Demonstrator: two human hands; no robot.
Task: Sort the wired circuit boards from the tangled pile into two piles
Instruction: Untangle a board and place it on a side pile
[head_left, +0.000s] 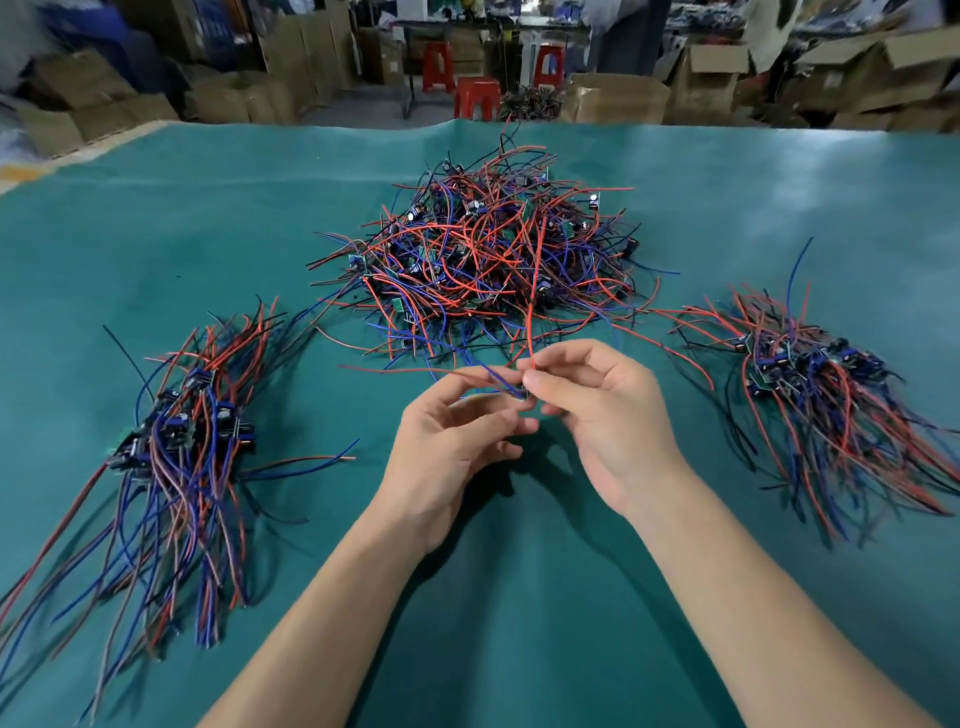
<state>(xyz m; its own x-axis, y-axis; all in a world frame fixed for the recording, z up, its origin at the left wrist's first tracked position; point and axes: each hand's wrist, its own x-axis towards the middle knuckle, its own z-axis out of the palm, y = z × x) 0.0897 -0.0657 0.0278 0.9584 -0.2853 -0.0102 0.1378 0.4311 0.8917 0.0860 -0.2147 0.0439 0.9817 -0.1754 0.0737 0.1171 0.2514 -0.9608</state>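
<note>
A tangled pile (483, 254) of small circuit boards with red, blue and black wires lies in the middle of the green table. A sorted pile (182, 447) lies at the left, its wires trailing toward me. Another sorted pile (810, 384) lies at the right. Just in front of the tangled pile, my right hand (608, 415) pinches a small wired board (521, 391) between thumb and fingers. A long red wire rises from the board up over the tangle. My left hand (452, 447) is beside it, fingers curled, and pinches the board's wires.
The green mat (498, 597) covers the whole table, and its far edge (727, 127) runs across the view. Beyond it stand cardboard boxes (613, 98) and red plastic stools (478, 98) on the workshop floor.
</note>
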